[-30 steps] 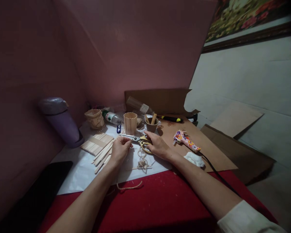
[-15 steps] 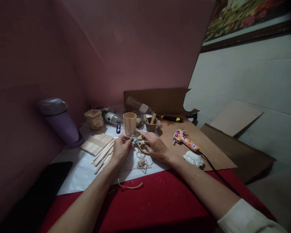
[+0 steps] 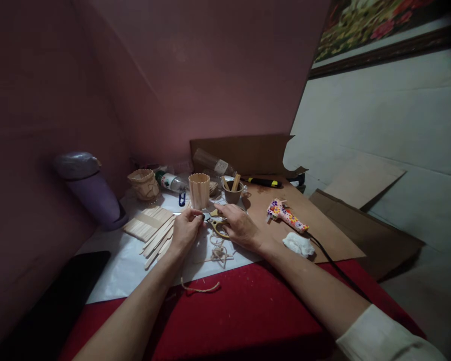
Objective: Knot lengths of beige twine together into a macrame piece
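My right hand (image 3: 241, 226) is closed on the gold-handled scissors (image 3: 220, 229), whose blades point left toward my other hand. My left hand (image 3: 186, 231) is pinched at the blade end, with a small dark piece at its fingertips that I cannot make out. Just behind the blades stands a cup made of craft sticks (image 3: 199, 191). Below the scissors lies a knot of twine (image 3: 219, 254) across a thin stick, and a loose twine end (image 3: 201, 290) trails onto the red cloth.
Craft sticks (image 3: 148, 224) lie left, near a decorated stick pot (image 3: 143, 184), plastic bottle (image 3: 169, 180) and purple tumbler (image 3: 92, 193). Rightward are a small pot with sticks (image 3: 233, 194), a yellow-black tool (image 3: 265, 182), a floral glue gun (image 3: 287, 216) with its cord and white wadding (image 3: 298, 244).
The whole view has shifted slightly. Both hands keep nearly the same pose at the scissors, and the objects around them stay in place.
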`<state>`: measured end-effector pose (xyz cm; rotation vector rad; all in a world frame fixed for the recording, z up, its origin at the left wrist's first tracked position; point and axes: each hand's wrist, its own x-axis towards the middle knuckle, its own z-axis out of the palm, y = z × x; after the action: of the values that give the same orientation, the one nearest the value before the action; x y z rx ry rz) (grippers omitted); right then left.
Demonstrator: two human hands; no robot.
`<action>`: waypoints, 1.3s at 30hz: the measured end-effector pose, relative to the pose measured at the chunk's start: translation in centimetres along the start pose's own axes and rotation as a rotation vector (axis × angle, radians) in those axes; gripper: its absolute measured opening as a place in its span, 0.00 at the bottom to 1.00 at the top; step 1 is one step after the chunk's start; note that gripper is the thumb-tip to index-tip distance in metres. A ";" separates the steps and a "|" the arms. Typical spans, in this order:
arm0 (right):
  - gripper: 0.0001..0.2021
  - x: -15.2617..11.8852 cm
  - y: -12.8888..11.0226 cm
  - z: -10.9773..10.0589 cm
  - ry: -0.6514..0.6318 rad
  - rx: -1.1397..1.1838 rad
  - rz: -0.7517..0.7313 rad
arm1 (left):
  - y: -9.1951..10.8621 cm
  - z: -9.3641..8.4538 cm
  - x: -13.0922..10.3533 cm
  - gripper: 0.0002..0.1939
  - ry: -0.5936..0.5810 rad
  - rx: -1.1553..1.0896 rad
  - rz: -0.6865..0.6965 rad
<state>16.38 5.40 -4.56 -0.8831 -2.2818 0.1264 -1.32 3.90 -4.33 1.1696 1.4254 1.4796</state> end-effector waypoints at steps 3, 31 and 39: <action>0.30 -0.1 -0.1 0.1 0.006 -0.002 0.000 | -0.2 0.0 0.0 0.05 -0.058 0.087 0.085; 0.31 -0.1 -0.3 1.0 0.060 0.145 0.171 | -0.4 -0.2 -0.5 0.09 -0.073 0.741 0.393; 0.33 0.1 -0.7 0.6 0.045 0.202 0.202 | -0.7 -0.4 -0.1 0.09 -0.063 0.659 0.349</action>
<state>15.62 5.04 -4.73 -0.9955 -2.0911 0.4150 -1.76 3.78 -5.05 1.9274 1.7963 1.1961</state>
